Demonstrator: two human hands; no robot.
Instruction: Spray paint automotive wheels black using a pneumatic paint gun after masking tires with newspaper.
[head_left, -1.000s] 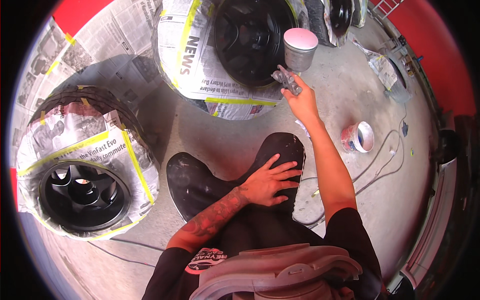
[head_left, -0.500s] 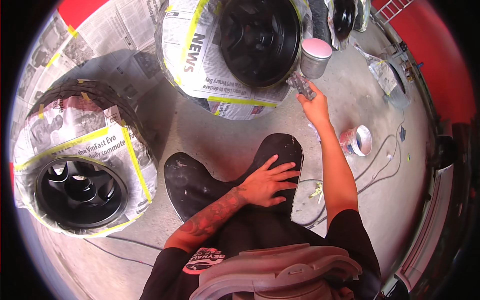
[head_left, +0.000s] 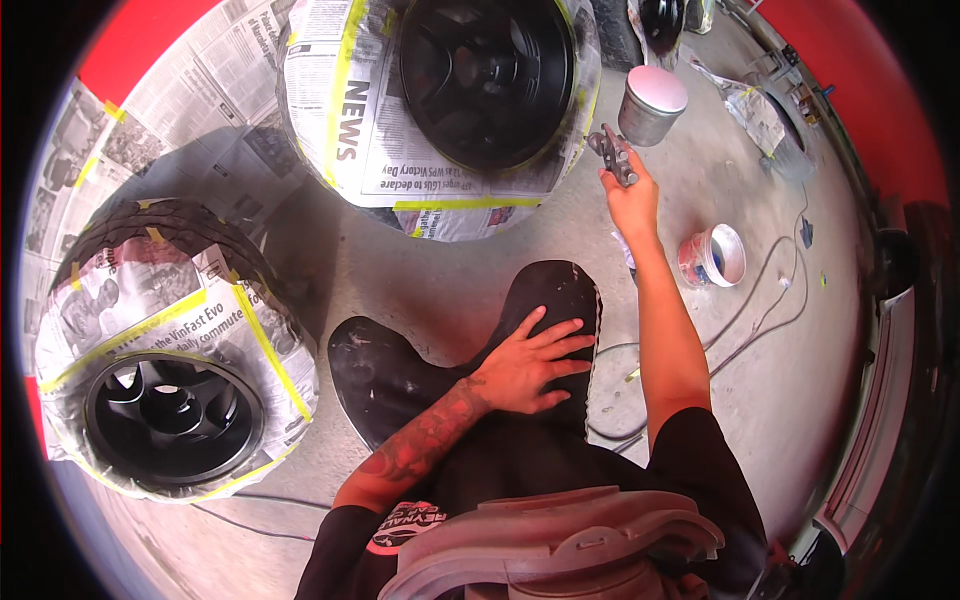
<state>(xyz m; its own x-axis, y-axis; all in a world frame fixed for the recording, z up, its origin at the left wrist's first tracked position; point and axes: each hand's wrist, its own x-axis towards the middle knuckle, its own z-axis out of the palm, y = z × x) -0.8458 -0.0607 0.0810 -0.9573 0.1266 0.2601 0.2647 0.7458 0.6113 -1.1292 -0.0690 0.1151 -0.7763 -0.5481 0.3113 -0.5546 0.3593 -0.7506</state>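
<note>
My right hand (head_left: 632, 195) is closed on a metal spray gun (head_left: 616, 152) with a metal cup and pink lid (head_left: 653, 105). The gun is held beside the right edge of an upper wheel (head_left: 486, 80), whose black rim is ringed by newspaper and yellow tape masking (head_left: 330, 130). My left hand (head_left: 535, 365) lies spread, fingers apart, on my right thigh in black trousers. A second masked wheel (head_left: 175, 415) is at the left, with dark tire tread showing along its top. A respirator (head_left: 545, 540) hangs at my chest at the lower edge.
A bucket (head_left: 725, 255) stands on the concrete floor at right, among hoses (head_left: 760, 310). A tire with paper (head_left: 760, 115) lies beyond, and more wrapped wheels (head_left: 660, 20) stand at the top. Newspaper sheets (head_left: 230, 60) cover the back left, beside red surfaces.
My right hand with the spray gun has moved right, away from the upper wheel's rim. The view has shifted slightly. My left hand stays spread on my thigh.
</note>
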